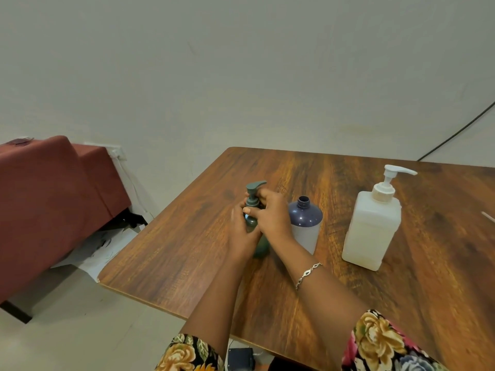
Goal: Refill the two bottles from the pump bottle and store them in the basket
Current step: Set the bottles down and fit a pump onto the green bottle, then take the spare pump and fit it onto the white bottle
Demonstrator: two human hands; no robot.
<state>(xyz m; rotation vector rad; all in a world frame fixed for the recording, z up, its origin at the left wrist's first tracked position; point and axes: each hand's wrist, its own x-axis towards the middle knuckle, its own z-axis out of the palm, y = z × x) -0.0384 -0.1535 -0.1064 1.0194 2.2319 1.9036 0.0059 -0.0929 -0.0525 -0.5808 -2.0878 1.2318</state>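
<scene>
The green bottle (262, 249) stands upright on the surface (187, 236), spout pointing right. The left grip (242, 231) curls round its body; the right grip (270, 212) pinches its pump collar. An uncapped blue bottle (305, 215) stands just beside.

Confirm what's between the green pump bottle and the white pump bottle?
Head view: the dark blue bottle, uncapped and upright, stands between the green pump bottle and the white pump bottle, with bare table between it and the white one.
</scene>
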